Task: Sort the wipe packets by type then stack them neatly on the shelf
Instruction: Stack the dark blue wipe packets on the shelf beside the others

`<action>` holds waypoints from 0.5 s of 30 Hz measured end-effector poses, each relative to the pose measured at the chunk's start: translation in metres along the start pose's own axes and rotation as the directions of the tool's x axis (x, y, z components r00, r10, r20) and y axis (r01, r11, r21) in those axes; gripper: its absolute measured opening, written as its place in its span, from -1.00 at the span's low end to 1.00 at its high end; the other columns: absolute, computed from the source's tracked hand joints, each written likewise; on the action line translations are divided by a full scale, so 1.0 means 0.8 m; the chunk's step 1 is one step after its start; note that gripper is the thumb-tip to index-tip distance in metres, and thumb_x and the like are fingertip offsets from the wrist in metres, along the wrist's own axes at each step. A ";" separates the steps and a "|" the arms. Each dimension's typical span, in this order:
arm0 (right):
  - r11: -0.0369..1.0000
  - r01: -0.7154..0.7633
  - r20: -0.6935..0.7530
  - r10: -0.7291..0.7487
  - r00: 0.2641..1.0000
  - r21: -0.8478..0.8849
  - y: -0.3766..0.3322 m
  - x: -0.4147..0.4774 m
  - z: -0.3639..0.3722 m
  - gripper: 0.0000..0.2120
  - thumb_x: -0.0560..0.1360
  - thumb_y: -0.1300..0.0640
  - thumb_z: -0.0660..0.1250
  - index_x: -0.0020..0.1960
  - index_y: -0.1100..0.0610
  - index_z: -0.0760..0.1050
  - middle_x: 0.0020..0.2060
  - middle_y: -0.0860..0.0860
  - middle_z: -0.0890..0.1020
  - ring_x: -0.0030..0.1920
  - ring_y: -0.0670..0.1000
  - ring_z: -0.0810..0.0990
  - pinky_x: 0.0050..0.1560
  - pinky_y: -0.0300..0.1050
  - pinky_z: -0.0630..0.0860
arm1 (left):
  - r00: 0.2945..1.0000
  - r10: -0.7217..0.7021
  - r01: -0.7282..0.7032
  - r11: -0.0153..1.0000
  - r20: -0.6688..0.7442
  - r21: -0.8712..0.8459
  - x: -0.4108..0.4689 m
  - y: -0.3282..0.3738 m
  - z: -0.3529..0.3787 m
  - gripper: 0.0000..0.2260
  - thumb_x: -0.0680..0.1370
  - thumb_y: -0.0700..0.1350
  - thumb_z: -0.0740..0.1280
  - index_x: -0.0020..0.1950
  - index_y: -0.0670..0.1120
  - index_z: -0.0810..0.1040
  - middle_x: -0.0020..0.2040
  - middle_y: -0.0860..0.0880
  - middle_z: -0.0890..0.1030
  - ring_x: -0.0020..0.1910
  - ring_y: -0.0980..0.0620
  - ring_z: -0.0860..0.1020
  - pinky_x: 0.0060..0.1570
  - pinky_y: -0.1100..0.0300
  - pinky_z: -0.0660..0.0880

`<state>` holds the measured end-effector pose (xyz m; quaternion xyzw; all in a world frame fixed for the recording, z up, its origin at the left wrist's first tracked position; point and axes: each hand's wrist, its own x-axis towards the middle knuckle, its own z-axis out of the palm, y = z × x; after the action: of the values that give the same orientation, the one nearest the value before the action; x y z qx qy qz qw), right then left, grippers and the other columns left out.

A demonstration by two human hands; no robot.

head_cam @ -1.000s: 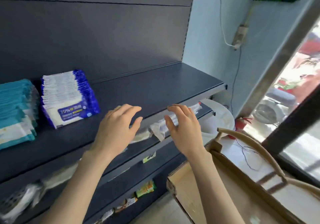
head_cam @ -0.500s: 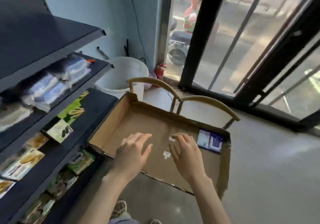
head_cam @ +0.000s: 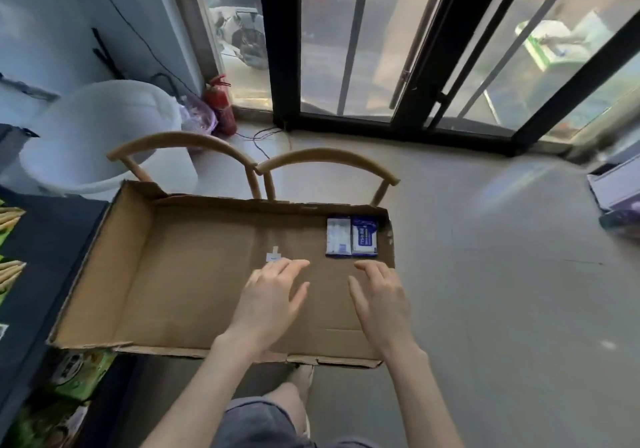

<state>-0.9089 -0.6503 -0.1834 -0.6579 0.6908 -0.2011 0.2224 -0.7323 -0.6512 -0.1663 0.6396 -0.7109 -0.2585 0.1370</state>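
Observation:
A shallow cardboard box [head_cam: 145, 240] lies open in front of me. Two blue-and-white wipe packets [head_cam: 351, 237] sit side by side in its far right corner. My left hand [head_cam: 270, 300] hovers over the box floor, fingers spread and holding nothing. My right hand [head_cam: 379, 300] hovers near the box's right edge, just short of the packets, fingers relaxed and empty. A small white scrap [head_cam: 273, 256] lies on the box floor by my left fingertips.
Two wooden chair backs [head_cam: 325, 157] stand behind the box. A white bucket [head_cam: 100, 129] and a red fire extinguisher [head_cam: 218, 105] sit at the back left. Dark shelving with snack packs [head_cam: 79, 375] runs along the left. Glass doors [head_cam: 381, 42] lie ahead.
My view swung from the shelf with its stacked packets down to the cardboard box. Both hands travelled with it, empty, and now reach further right toward the two packets.

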 end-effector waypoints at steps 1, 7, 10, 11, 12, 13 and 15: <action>1.000 -0.029 0.011 0.029 1.000 0.004 0.009 0.019 0.002 -0.74 0.54 0.15 0.32 0.21 0.19 0.53 0.12 0.07 0.60 0.14 0.08 0.53 0.13 -0.16 0.41 | 1.000 -0.001 0.002 1.000 0.025 -0.006 0.022 -0.001 0.006 -0.66 0.61 -0.03 0.22 0.39 0.02 0.40 0.32 0.07 0.47 0.30 0.09 0.41 0.32 0.20 0.28; 0.981 -0.196 0.142 0.192 0.971 0.011 0.067 0.124 0.028 -0.69 0.59 0.10 0.23 0.30 0.14 0.46 0.23 0.02 0.53 0.25 -0.01 0.44 0.23 -0.24 0.32 | 0.982 -0.062 0.075 0.995 0.180 -0.062 0.152 -0.014 0.065 -0.65 0.61 -0.05 0.23 0.40 0.00 0.39 0.29 0.05 0.49 0.27 0.08 0.43 0.31 0.14 0.35; 0.960 -0.280 0.181 0.271 0.945 0.021 0.104 0.170 0.053 -0.70 0.59 0.10 0.22 0.30 0.14 0.45 0.23 0.03 0.53 0.24 0.00 0.44 0.24 -0.22 0.31 | 0.962 -0.098 0.123 0.989 0.256 -0.085 0.209 -0.028 0.113 -0.66 0.60 -0.06 0.23 0.39 -0.01 0.39 0.26 0.04 0.50 0.23 0.06 0.46 0.26 0.10 0.40; 0.948 -0.318 0.197 0.307 0.931 0.026 0.116 0.182 0.063 -0.69 0.59 0.10 0.22 0.31 0.13 0.44 0.23 0.02 0.52 0.24 -0.01 0.44 0.24 -0.23 0.31 | 0.952 -0.116 0.148 0.985 0.284 -0.092 0.225 -0.033 0.128 -0.66 0.60 -0.06 0.23 0.39 -0.01 0.39 0.25 0.04 0.50 0.22 0.06 0.46 0.24 0.10 0.42; 0.935 -0.354 0.212 0.340 0.916 0.033 0.128 0.194 0.073 -0.69 0.59 0.10 0.22 0.31 0.13 0.44 0.23 0.02 0.52 0.25 -0.02 0.44 0.24 -0.24 0.30 | 0.944 -0.133 0.172 0.980 0.301 -0.105 0.240 -0.039 0.145 -0.66 0.60 -0.07 0.23 0.38 -0.01 0.40 0.23 0.04 0.51 0.21 0.05 0.47 0.22 0.10 0.43; 0.923 -0.382 0.229 0.365 0.902 0.037 0.139 0.206 0.084 -0.69 0.59 0.11 0.22 0.32 0.13 0.43 0.23 0.02 0.52 0.25 -0.02 0.44 0.24 -0.24 0.30 | 0.937 -0.155 0.199 0.973 0.314 -0.114 0.254 -0.045 0.162 -0.67 0.60 -0.07 0.23 0.37 -0.01 0.41 0.20 0.03 0.52 0.18 0.04 0.48 0.20 0.11 0.43; 0.901 -0.432 0.259 0.408 0.875 0.041 0.163 0.226 0.108 -0.69 0.59 0.11 0.22 0.31 0.14 0.43 0.21 0.03 0.52 0.23 0.00 0.45 0.24 -0.20 0.33 | 0.916 -0.206 0.266 0.954 0.344 -0.136 0.276 -0.057 0.196 -0.69 0.59 -0.09 0.24 0.34 -0.03 0.42 0.16 0.03 0.52 0.15 0.03 0.49 0.16 0.13 0.43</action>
<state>-0.9724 -0.8222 -0.3363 -0.5001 0.7739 -0.0989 0.3758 -0.8082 -0.8399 -0.3512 0.6544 -0.6147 -0.4383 0.0425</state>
